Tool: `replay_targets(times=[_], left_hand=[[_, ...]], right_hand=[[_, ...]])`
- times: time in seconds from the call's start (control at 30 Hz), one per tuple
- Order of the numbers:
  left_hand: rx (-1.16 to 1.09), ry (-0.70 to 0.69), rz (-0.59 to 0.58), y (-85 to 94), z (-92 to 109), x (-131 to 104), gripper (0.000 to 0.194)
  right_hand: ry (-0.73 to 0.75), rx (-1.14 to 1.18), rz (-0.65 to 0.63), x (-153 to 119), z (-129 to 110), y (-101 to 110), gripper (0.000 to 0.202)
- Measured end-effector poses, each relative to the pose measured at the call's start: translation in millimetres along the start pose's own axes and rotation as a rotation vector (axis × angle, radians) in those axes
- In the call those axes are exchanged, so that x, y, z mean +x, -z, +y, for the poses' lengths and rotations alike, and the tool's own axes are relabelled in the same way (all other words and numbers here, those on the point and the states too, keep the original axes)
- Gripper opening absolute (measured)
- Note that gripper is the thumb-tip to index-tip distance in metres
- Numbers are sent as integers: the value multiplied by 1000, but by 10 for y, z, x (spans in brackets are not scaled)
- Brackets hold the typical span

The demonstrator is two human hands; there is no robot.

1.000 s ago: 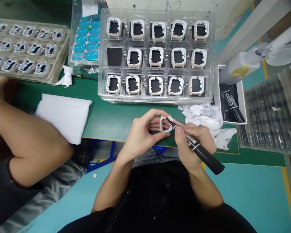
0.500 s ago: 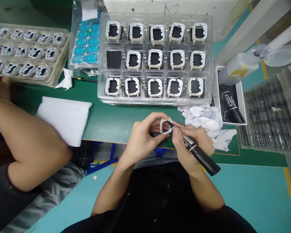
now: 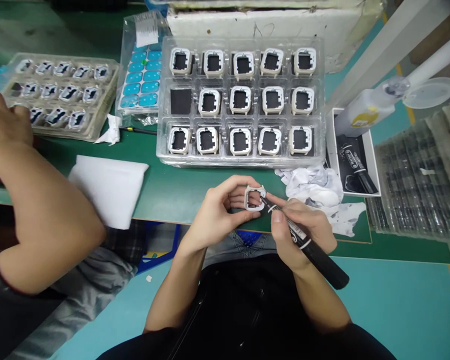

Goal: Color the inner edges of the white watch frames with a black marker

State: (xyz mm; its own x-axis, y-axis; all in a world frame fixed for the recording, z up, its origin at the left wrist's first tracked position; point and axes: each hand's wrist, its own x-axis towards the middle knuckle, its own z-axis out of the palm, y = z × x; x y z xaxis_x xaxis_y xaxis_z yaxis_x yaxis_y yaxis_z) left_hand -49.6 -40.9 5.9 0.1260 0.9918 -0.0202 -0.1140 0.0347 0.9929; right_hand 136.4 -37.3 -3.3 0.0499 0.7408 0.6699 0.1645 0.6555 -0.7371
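Between the thumb and fingers of my left hand (image 3: 223, 205) is a pale square frame (image 3: 249, 199), held upright over the table's front edge. My right hand (image 3: 302, 227) grips a black marker (image 3: 318, 257), its tip at the right side of the frame's opening. Beyond my hands lies a clear plastic tray (image 3: 243, 161) of similar white frames in rows. One pocket in its middle row, at the left, shows only a black pad (image 3: 180, 101).
A co-worker's arm (image 3: 48, 200) reaches over another tray (image 3: 93, 131) at the left. Near it lies a white foam sheet (image 3: 108, 190). Crumpled cloths (image 3: 313, 185) and a white box (image 3: 377, 170) with a bottle (image 3: 367, 110) and marker are at the right.
The view has shifted slightly. The frame has turned to face the camera more, and the marker tip has drawn back to its right side. The co-worker's hand has moved over the left tray's edge.
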Motion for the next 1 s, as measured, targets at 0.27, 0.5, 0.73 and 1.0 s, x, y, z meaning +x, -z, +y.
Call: replay_targets(times=[0.27,0.5,0.73,1.0], left_hand=[[-100,7,31,62,-69,16,61],[320,-385,241,471,270,193,68],[1163,-366,450,1446,756,927,57],[1354,-388,372,1368,877,1091,47]], right_hand=[[-15,84,79,-95,55,100,18],[-42,37,116,-104,100,65,18],[4,-28,140,-110,121,30,17],[30,-74,128,-93,109,37,19]])
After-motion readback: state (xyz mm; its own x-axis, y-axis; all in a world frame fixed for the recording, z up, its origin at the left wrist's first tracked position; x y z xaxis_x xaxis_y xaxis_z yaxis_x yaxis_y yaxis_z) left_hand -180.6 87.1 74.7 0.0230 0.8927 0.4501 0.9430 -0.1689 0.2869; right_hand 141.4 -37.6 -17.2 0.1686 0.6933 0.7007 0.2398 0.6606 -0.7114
